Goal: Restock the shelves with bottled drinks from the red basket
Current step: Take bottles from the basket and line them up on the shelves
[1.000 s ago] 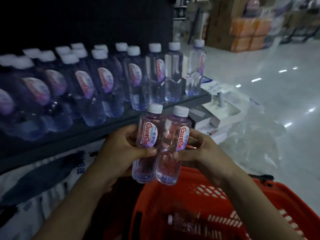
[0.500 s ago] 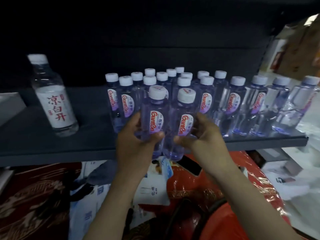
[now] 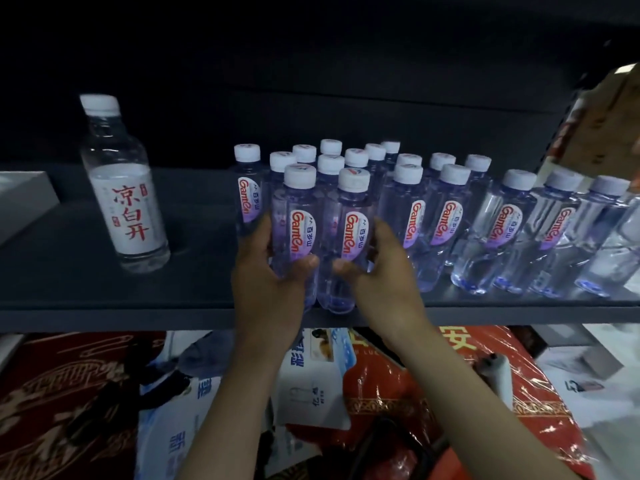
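1. Lifted from over the red basket (image 3: 462, 462) a second ago, the two bottles now stand upright at the front lip of the shelf (image 3: 194, 285). The left bottle (image 3: 298, 233) and the right bottle (image 3: 354, 239) touch side to side. Whether their bases bear on the shelf yet cannot be told.
2. The left grip (image 3: 268, 285) is wrapped round the left bottle, thumb across its front below the label. The right grip (image 3: 382, 284) grasps the right bottle the same way.
3. Letting go here looks risky. With the bases so near the lip, a bottle may have too little shelf beneath it and could tip forward and drop.
4. Pushing straight back is the other hazard. The stocked bottles (image 3: 446, 220) stand tightly packed just behind and to the right. A shove from the pair could topple these narrow bottles into each other.
5. Bare shelf lies to the left, between the cluster and a taller white-labelled bottle (image 3: 128, 209) that stands well apart. That stretch seems the easier place to slide the pair in.
6. Further out, a white box (image 3: 20, 199) sits at the shelf's far left and a cardboard box (image 3: 606, 129) at the upper right.
7. Below the shelf lie printed bags (image 3: 311, 379) and a red foil-wrapped package (image 3: 491, 379). Only a sliver of the basket shows at the bottom edge.
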Motion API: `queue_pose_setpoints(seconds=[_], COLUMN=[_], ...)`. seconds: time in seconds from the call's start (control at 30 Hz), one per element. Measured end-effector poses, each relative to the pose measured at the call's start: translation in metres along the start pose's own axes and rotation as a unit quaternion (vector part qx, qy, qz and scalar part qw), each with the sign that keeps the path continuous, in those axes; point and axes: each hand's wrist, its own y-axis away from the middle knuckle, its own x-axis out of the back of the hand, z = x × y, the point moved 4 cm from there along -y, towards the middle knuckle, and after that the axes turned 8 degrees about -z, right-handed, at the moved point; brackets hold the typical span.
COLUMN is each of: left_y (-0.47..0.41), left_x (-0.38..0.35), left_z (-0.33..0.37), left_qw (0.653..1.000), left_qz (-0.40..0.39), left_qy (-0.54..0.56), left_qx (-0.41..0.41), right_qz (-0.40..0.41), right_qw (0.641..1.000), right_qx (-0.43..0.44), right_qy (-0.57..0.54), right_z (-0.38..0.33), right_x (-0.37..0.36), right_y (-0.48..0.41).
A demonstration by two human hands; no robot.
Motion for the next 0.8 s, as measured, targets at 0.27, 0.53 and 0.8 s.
queue_pose_setpoints(seconds=[0.27,0.53,0.8], left_y=[0.001,0.008,-0.007], left_x=[-0.01,0.0,-0.007], left_z=[-0.01,-0.019,-0.027], left_qw=[0.991,0.99,0.99], left_qz=[-0.032,-0.064,-0.039], left_qy=[-0.12,-0.123,-0.132], left_qx=[0.046,0.004,-0.003], right_qz=[-0.001,-0.002,0.014], right_qw=[0.998,0.99,0.99], right_qx=[0.029,0.024,0.017], right_qy=[0.05,0.139,0.14], right_z=[0.003,0.021,0.027], right_x=[-0.001,-0.012,-0.018], right_y=[0.013,0.019,0.004])
